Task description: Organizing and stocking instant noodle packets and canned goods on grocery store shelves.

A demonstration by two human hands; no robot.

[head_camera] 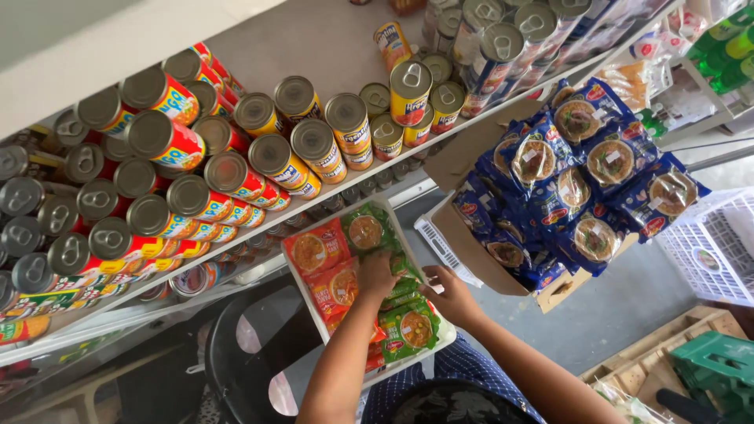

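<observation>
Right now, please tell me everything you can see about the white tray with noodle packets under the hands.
The white tray is shallow and rectangular, with a low rim, and looks like plastic. It sits tilted in the view, below the shelf of cans. It holds flat orange packets on one side and green packets on the other, lying in overlapping rows. The left hand and the right hand both rest on the green packets. What supports the tray is hidden.
</observation>
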